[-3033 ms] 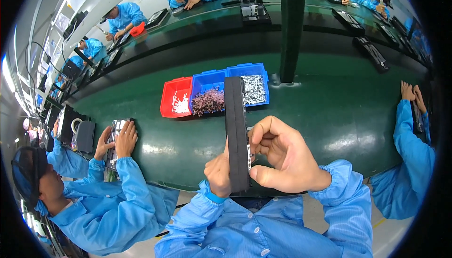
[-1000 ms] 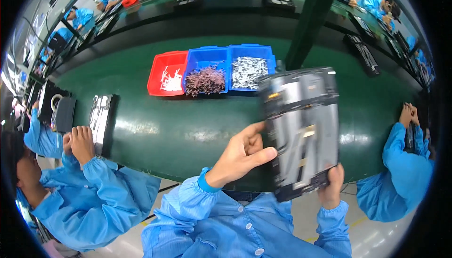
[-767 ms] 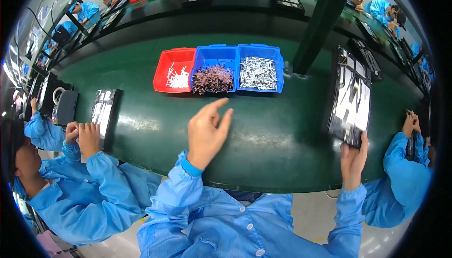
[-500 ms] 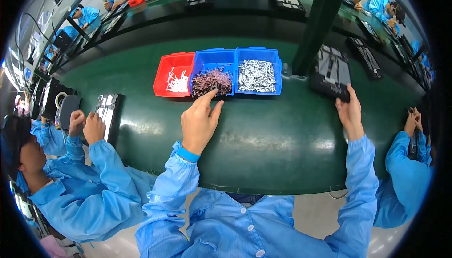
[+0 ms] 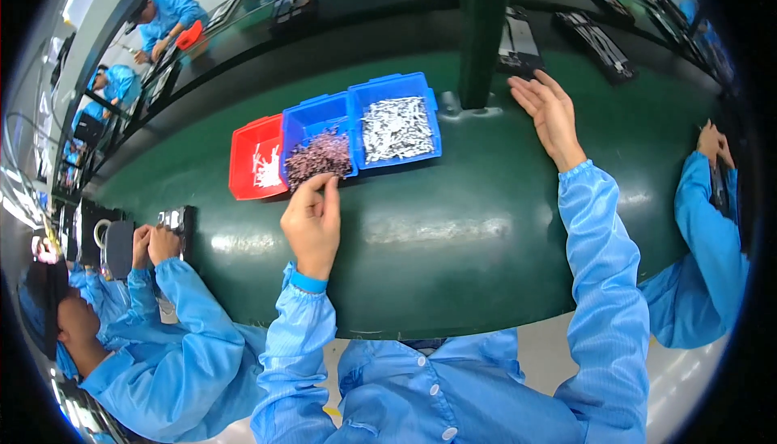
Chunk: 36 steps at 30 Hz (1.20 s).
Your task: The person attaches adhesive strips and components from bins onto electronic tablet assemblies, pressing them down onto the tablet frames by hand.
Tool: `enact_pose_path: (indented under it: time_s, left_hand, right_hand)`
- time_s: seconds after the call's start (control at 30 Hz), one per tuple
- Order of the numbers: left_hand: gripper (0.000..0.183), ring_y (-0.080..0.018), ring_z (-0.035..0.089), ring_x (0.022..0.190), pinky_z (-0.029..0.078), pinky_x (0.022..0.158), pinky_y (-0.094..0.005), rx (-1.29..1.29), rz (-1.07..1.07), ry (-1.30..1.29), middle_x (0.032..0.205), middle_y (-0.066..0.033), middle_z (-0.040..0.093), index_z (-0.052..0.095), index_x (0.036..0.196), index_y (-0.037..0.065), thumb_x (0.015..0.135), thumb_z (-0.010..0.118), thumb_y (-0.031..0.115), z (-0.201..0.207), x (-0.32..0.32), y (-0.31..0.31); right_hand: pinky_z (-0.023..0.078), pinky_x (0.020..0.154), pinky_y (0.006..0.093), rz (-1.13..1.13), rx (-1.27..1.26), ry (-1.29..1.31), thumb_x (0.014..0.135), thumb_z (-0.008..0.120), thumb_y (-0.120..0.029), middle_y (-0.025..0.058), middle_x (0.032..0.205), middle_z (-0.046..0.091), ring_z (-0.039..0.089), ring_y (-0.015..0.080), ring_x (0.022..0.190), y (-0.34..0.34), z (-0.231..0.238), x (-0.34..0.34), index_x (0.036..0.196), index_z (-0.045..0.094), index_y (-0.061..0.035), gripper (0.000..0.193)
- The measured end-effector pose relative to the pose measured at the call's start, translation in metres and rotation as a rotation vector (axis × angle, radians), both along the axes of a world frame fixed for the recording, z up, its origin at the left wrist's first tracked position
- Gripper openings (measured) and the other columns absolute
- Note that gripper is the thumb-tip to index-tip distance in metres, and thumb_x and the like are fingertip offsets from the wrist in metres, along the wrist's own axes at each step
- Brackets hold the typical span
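My left hand (image 5: 313, 221) is at the front edge of the middle blue bin (image 5: 316, 108), thumb and forefinger pinched together. Whatever is between those fingertips is too small to make out. Small pinkish-brown parts (image 5: 322, 155) are heaped in that bin. Farther back on the right, my right hand (image 5: 552, 116) is open, its fingers stretched out. Just beyond its fingertips lies a flat black device (image 5: 519, 43) with light grey panels, partly hidden by the green post.
White parts lie in a red bin (image 5: 243, 161) and a second blue bin (image 5: 387, 82). A green post (image 5: 479, 39) rises behind them. Another black device (image 5: 597, 43) lies at the back right. Co-workers in blue sit on both sides; one's hands (image 5: 158, 243) are at the left.
My right hand has let go of the black device, which has moved back beside the post. My left hand has drawn back slightly from the parts, fingers now pinched. The view has shifted.
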State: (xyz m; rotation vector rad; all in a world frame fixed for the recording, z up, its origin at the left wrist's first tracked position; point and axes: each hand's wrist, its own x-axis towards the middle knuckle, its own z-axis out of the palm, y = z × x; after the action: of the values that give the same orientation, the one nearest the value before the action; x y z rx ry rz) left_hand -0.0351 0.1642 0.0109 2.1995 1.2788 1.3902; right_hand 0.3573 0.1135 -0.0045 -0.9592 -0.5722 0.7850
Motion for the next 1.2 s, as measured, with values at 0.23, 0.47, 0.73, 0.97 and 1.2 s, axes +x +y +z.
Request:
enact_pose_path:
  time_s: [0.23,0.47,0.73,0.97,1.2]
  left_hand:
    - [0.008,0.0005,0.026,0.059,0.02,0.051,-0.0197,-0.163,-0.024,-0.167,0.066,0.0107,0.034,0.066,0.101,0.0,0.095,0.065,0.006,-0.002,0.004,-0.003]
    - [0.009,-0.0011,0.054,0.075,0.04,0.066,-0.0144,-0.191,-0.061,-0.413,0.09,0.0007,0.066,0.067,0.101,0.0,0.094,0.067,0.006,-0.006,-0.001,-0.003]
    - [0.007,0.0009,0.044,0.06,0.034,0.052,-0.0173,-0.541,-0.171,-0.579,0.073,0.0047,0.061,0.069,0.099,0.002,0.093,0.067,0.006,-0.009,0.013,-0.043]
    - [0.01,-0.0021,0.033,0.057,0.027,0.05,-0.0211,-0.68,-0.452,-0.259,0.061,0.0089,0.036,0.073,0.093,0.002,0.084,0.076,0.005,-0.016,0.054,-0.072]
    - [0.01,-0.0028,0.031,0.056,0.026,0.049,-0.0227,-0.667,-0.431,-0.271,0.06,0.0076,0.034,0.073,0.092,0.002,0.085,0.076,0.008,-0.019,0.061,-0.072]
  right_hand:
    - [0.055,0.093,0.0394,0.004,-0.087,-0.038,0.096,0.054,-0.008,0.028,0.113,0.063,0.067,0.0338,0.104,-0.017,0.007,-0.008,0.135,0.04,0.0115,0.046]
    - [0.058,0.07,0.0307,-0.386,-0.14,-0.237,0.094,0.057,-0.008,0.0192,0.103,0.064,0.067,0.0221,0.086,-0.019,-0.002,0.04,0.126,0.05,0.0095,0.038]
    - [0.058,0.077,0.0341,-0.68,-0.086,-0.019,0.088,0.06,-0.004,0.0248,0.108,0.058,0.068,0.0321,0.094,-0.034,-0.018,0.151,0.122,0.045,0.0181,0.043]
    - [0.057,0.068,0.0353,-0.5,-0.214,0.149,0.089,0.067,-0.011,0.0155,0.096,0.056,0.064,0.0269,0.08,-0.016,0.002,0.211,0.109,0.051,0.0071,0.031]
    - [0.03,0.052,0.0258,-0.048,-0.005,0.327,0.098,0.061,-0.022,-0.0015,0.067,0.035,0.034,0.011,0.056,-0.018,-0.004,0.215,0.082,0.046,-0.0079,0.026]
